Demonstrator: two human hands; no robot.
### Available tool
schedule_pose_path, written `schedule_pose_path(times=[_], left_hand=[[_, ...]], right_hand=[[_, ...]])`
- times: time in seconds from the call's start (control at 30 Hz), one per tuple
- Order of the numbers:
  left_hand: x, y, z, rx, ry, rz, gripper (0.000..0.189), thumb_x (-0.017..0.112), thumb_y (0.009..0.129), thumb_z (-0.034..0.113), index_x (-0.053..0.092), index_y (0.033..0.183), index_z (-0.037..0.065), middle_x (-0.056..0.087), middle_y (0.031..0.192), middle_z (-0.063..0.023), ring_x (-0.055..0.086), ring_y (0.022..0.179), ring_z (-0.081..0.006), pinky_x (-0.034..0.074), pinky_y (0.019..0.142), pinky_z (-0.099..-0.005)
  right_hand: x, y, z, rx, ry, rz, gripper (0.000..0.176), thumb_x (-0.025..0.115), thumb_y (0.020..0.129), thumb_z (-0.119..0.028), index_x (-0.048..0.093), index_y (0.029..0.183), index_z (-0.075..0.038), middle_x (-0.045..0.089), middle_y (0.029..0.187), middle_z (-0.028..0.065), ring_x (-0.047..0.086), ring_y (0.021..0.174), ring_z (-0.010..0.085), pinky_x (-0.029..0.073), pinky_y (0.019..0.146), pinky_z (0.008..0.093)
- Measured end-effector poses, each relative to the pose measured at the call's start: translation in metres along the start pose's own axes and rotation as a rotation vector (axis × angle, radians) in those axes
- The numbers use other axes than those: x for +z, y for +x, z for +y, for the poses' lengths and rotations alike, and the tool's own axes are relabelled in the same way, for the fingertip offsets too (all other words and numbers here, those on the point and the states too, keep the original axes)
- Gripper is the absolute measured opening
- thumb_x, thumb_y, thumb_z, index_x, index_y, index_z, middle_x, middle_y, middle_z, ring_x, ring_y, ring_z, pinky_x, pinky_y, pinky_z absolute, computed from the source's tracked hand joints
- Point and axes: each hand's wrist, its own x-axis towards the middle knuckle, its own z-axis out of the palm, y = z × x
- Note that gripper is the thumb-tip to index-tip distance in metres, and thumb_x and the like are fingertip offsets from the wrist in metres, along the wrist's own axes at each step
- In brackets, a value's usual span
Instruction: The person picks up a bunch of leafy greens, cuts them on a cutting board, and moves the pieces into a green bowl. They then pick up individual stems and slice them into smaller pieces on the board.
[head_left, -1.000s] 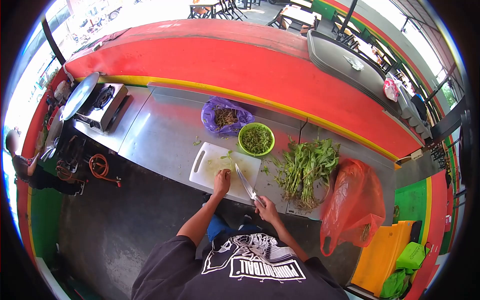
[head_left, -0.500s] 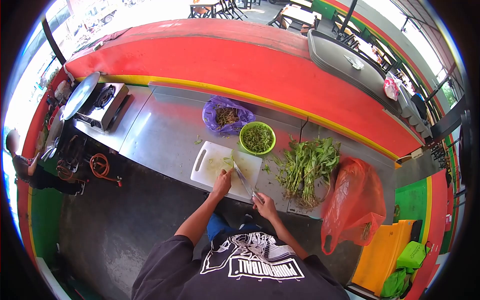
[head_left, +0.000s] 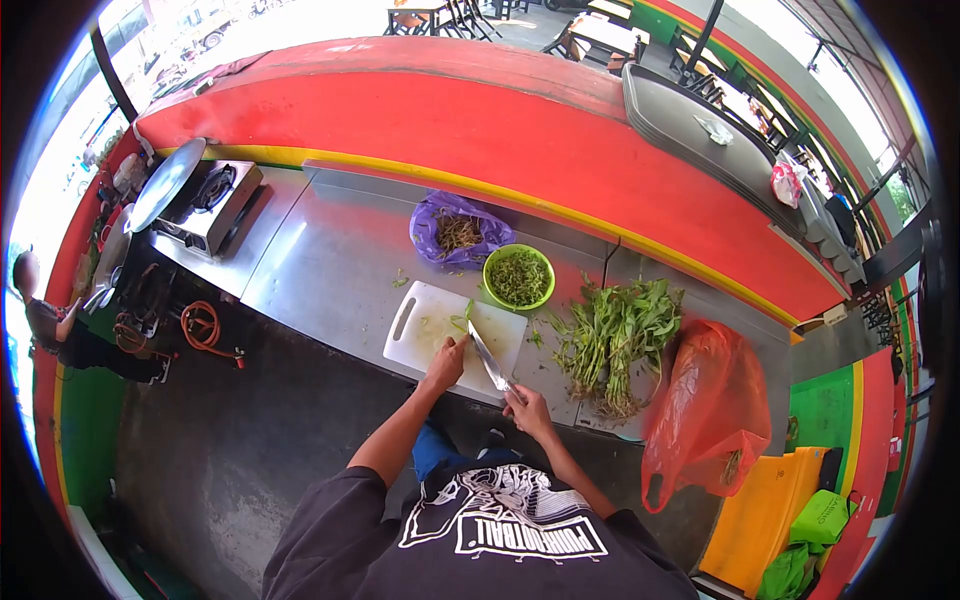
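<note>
My right hand [head_left: 527, 410] grips the handle of a kitchen knife [head_left: 487, 358], its blade slanting up and left over a white cutting board [head_left: 408, 348]. My left hand [head_left: 446, 364] is closed on a few green vegetable stems [head_left: 463, 319], whose upper ends show beside the blade tip. Just beyond the board, a lime-green bowl [head_left: 551, 288] holds chopped greens [head_left: 518, 277]. A purple plastic bag [head_left: 425, 232] with brownish root trimmings [head_left: 458, 232] lies behind it to the left. A large bunch of leafy greens [head_left: 620, 330], roots toward me, rests right of the board.
A red plastic bag [head_left: 710, 400] hangs over the counter's right end. At the far left stands a portable gas stove [head_left: 210, 200] with a round metal lid [head_left: 168, 185]. A red wall [head_left: 400, 120] borders the steel counter [head_left: 320, 270]. Another person [head_left: 60, 335] stands at far left.
The knife blade has shifted slightly and turned, its side catching more light. Both hands keep nearly the same places, and the whole view has moved a little.
</note>
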Motion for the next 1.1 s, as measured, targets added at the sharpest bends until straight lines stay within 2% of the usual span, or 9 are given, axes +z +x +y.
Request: schedule_pose_path(times=[0.3, 0.5, 0.57, 0.7, 0.8, 0.87, 0.9, 0.97, 1.1], left_hand=[[0.001, 0.003, -0.004, -0.015, 0.010, -0.052, 0.053, 0.047, 0.093, 0.001, 0.045, 0.146, 0.004, 0.058, 0.103, -0.0280, 0.063, 0.095, -0.0460, 0.052, 0.087, -0.0503], [0.004, 0.008, -0.011, 0.020, 0.038, -0.074, 0.064, 0.046, 0.085, -0.005, 0.041, 0.149, 0.003, 0.058, 0.105, -0.0295, 0.063, 0.096, -0.0471, 0.052, 0.088, -0.0502], [0.003, 0.009, -0.012, 0.005, 0.044, -0.090, 0.065, 0.047, 0.085, -0.005, 0.041, 0.149, 0.003, 0.058, 0.106, -0.0295, 0.062, 0.097, -0.0472, 0.052, 0.088, -0.0504], [-0.003, 0.009, -0.004, -0.033, 0.086, -0.134, 0.066, 0.047, 0.085, -0.004, 0.039, 0.150, 0.003, 0.058, 0.106, -0.0294, 0.062, 0.097, -0.0473, 0.052, 0.089, -0.0504], [-0.001, 0.011, -0.007, -0.035, 0.078, -0.142, 0.069, 0.048, 0.084, -0.005, 0.037, 0.151, 0.002, 0.058, 0.108, -0.0300, 0.062, 0.099, -0.0475, 0.052, 0.089, -0.0502], [0.004, 0.013, -0.014, -0.015, 0.089, -0.139, 0.070, 0.049, 0.083, -0.005, 0.036, 0.151, 0.002, 0.058, 0.109, -0.0302, 0.062, 0.100, -0.0476, 0.052, 0.089, -0.0502], [0.005, 0.013, -0.015, 0.004, 0.097, -0.139, 0.071, 0.049, 0.082, -0.005, 0.036, 0.152, 0.002, 0.058, 0.110, -0.0304, 0.061, 0.101, -0.0477, 0.052, 0.089, -0.0502], [0.006, 0.012, -0.017, 0.005, 0.089, -0.140, 0.072, 0.050, 0.081, -0.006, 0.035, 0.152, 0.002, 0.058, 0.110, -0.0305, 0.061, 0.101, -0.0477, 0.052, 0.090, -0.0502], [0.000, 0.010, -0.009, -0.029, 0.108, -0.162, 0.074, 0.050, 0.080, -0.006, 0.033, 0.152, 0.001, 0.058, 0.111, -0.0304, 0.061, 0.102, -0.0479, 0.052, 0.090, -0.0504]], right_hand=[[0.000, 0.000, -0.004, 0.033, 0.042, 0.011, 0.036, 0.062, 0.099, -0.026, 0.066, 0.127, -0.004, 0.067, 0.065, 0.0027, 0.049, 0.042, 0.0068, 0.038, 0.040, 0.0272], [-0.002, 0.004, -0.008, -0.077, -0.170, 0.052, 0.033, 0.061, 0.098, -0.026, 0.070, 0.121, -0.004, 0.068, 0.065, 0.0060, 0.062, 0.052, 0.0132, 0.050, 0.055, 0.0323], [-0.002, 0.005, -0.010, -0.098, -0.258, 0.067, 0.030, 0.062, 0.097, -0.025, 0.070, 0.116, -0.004, 0.069, 0.066, 0.0095, 0.071, 0.062, 0.0173, 0.053, 0.062, 0.0345], [0.000, 0.003, -0.017, -0.128, -0.302, 0.104, 0.032, 0.062, 0.097, -0.025, 0.069, 0.120, -0.003, 0.070, 0.067, 0.0095, 0.070, 0.059, 0.0158, 0.053, 0.058, 0.0320], [0.002, 0.003, -0.018, -0.134, -0.374, 0.127, 0.032, 0.062, 0.096, -0.024, 0.069, 0.120, -0.003, 0.071, 0.070, 0.0138, 0.073, 0.064, 0.0211, 0.055, 0.062, 0.0352], [0.006, 0.008, -0.007, -0.266, -0.464, 0.219, 0.032, 0.064, 0.094, -0.022, 0.069, 0.120, -0.004, 0.070, 0.073, 0.0193, 0.073, 0.067, 0.0299, 0.055, 0.064, 0.0388], [0.007, 0.007, -0.012, -0.268, -0.463, 0.220, 0.032, 0.064, 0.094, -0.022, 0.069, 0.120, -0.004, 0.070, 0.073, 0.0193, 0.073, 0.067, 0.0299, 0.055, 0.064, 0.0388], [0.008, 0.003, -0.022, -0.294, -0.519, 0.254, 0.033, 0.065, 0.093, -0.021, 0.069, 0.121, -0.006, 0.069, 0.078, 0.0233, 0.071, 0.073, 0.0387, 0.054, 0.065, 0.0422], [0.011, 0.001, -0.030, -0.261, -0.522, 0.243, 0.033, 0.065, 0.092, -0.021, 0.068, 0.121, -0.006, 0.069, 0.082, 0.0244, 0.069, 0.077, 0.0426, 0.054, 0.065, 0.0447]])
